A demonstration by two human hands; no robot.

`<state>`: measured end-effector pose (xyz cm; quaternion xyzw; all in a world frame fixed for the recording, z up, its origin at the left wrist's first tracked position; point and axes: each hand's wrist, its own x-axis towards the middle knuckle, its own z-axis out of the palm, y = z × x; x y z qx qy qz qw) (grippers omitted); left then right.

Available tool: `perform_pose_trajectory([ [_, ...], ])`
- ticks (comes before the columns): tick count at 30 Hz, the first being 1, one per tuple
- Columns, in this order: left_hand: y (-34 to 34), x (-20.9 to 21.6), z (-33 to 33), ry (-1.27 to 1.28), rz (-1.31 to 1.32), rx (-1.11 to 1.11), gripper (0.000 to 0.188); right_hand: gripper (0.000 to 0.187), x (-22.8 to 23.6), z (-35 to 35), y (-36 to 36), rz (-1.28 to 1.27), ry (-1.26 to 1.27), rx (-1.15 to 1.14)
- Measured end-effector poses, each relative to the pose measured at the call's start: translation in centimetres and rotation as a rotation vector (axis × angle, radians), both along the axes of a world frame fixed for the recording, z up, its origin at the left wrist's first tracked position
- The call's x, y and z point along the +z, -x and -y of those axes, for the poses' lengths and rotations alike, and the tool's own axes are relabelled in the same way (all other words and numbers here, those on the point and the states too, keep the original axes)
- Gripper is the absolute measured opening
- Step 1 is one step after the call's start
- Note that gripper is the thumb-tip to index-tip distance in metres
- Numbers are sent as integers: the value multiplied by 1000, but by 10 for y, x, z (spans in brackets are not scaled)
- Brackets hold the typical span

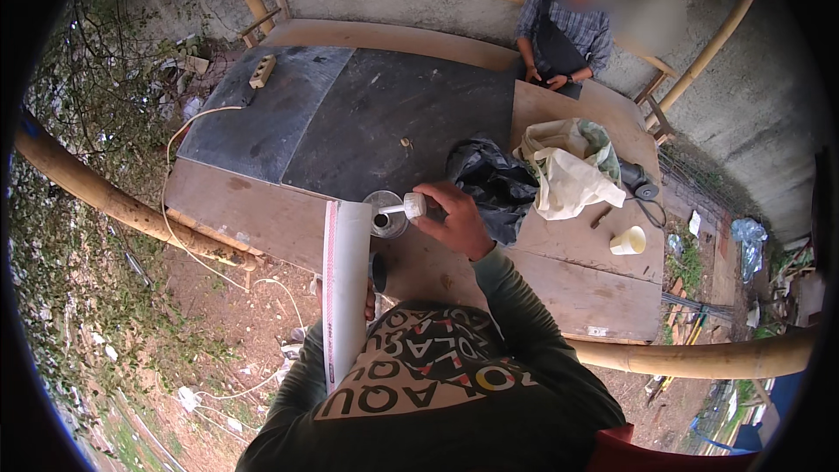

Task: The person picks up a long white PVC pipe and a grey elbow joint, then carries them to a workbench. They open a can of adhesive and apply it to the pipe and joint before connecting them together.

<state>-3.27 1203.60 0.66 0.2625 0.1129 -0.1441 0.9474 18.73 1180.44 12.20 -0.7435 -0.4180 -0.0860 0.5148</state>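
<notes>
My left hand (370, 304) is mostly hidden behind a long white pipe (351, 297) with a red printed stripe down one side. Its fingertips curl round the pipe's right edge, and the pipe stands tilted in front of my body. A dark round object (377, 272) sits just above those fingers; its kind is unclear. My right hand (453, 220) pinches a white ridged cap (414, 204) with a thin pale stem (391, 209) pointing left. The stem lies over a clear round container (398, 226) with a dark centre, at the table's near side, close to the pipe's upper end.
The wooden table (559, 275) carries dark panels (402, 114), a black plastic bag (494, 179), a whitish sack (568, 179), a power tool (638, 180) and a pale cup (627, 241). A power strip (262, 72) trails its cord leftward. Another person (566, 35) is at the far side. Bamboo rails (699, 358) surround it.
</notes>
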Motion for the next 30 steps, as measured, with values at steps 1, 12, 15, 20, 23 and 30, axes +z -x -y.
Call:
perform_pose_trajectory([
  [1, 0, 3, 0, -77, 41, 14, 84, 49, 7, 3, -1, 12, 10, -14],
  [12, 23, 22, -3, 1, 65, 68, 117, 49, 9, -4, -8, 8, 128, -111],
  [15, 34, 11, -18, -150, 96, -3, 108, 46, -6, -13, -6, 69, 186, -108],
  [20, 56, 1, -27, -197, -81, 170, 74, 40, -14, -25, -4, 200, 313, -99],
  [23, 58, 16, -23, -247, -155, 155, 63, 36, -16, -37, -3, 277, 350, -50],
  [30, 51, 69, -12, -598, 138, -28, 83, 39, -60, -78, -1, 393, 563, 45],
])
